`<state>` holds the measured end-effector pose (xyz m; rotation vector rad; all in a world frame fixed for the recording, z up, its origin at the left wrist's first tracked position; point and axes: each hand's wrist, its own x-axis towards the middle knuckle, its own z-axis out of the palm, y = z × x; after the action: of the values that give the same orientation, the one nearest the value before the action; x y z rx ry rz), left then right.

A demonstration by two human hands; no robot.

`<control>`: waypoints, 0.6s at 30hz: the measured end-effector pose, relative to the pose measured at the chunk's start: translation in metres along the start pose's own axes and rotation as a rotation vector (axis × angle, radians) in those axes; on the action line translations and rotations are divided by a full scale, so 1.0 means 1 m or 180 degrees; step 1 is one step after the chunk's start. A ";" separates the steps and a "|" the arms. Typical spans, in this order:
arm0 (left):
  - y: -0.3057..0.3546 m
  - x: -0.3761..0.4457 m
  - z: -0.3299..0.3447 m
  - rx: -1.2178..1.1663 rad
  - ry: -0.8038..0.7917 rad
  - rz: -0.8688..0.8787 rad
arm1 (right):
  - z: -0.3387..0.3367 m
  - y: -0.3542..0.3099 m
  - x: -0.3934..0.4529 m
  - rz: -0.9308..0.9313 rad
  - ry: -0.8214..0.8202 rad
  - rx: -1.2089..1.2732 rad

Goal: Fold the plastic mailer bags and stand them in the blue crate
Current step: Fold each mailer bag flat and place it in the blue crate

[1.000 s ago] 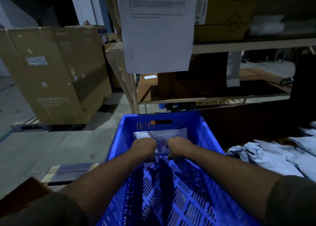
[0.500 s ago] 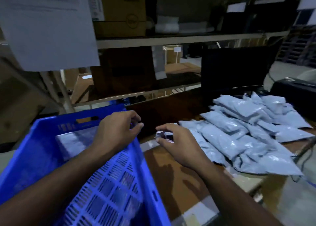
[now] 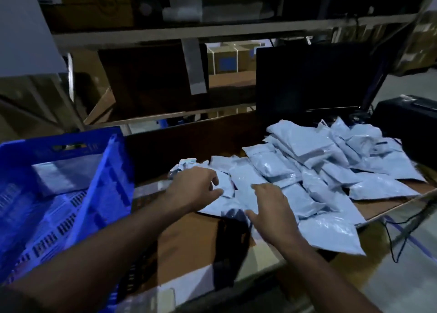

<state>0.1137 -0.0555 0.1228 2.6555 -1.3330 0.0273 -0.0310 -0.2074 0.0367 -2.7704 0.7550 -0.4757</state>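
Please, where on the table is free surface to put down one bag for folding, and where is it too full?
Free: the brown table between the blue crate and the pile of mailer bags, beneath the left hand and right hand. Crowded: the right half, covered by overlapping bags up to the black monitor.

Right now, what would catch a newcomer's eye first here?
The heap of pale grey plastic mailer bags sprawls over the brown table's right half. At left stands the bright blue slotted plastic crate, one bag upright inside. Left hand and right hand reach onto the heap's near edge.
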 end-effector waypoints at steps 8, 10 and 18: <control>0.035 -0.007 0.058 -0.0328 -0.0142 -0.0641 | 0.026 0.021 0.001 -0.0211 -0.0066 -0.0237; 0.038 -0.008 0.062 -0.0403 -0.0081 -0.0756 | 0.026 0.027 0.005 -0.0329 -0.0026 -0.0161; 0.036 -0.012 0.075 -0.1208 0.0233 -0.1070 | 0.010 0.030 0.008 -0.0416 0.0524 0.0131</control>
<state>0.0731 -0.0789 0.0525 2.4813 -0.7638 -0.1537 -0.0347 -0.2355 0.0199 -2.7786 0.5923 -0.7439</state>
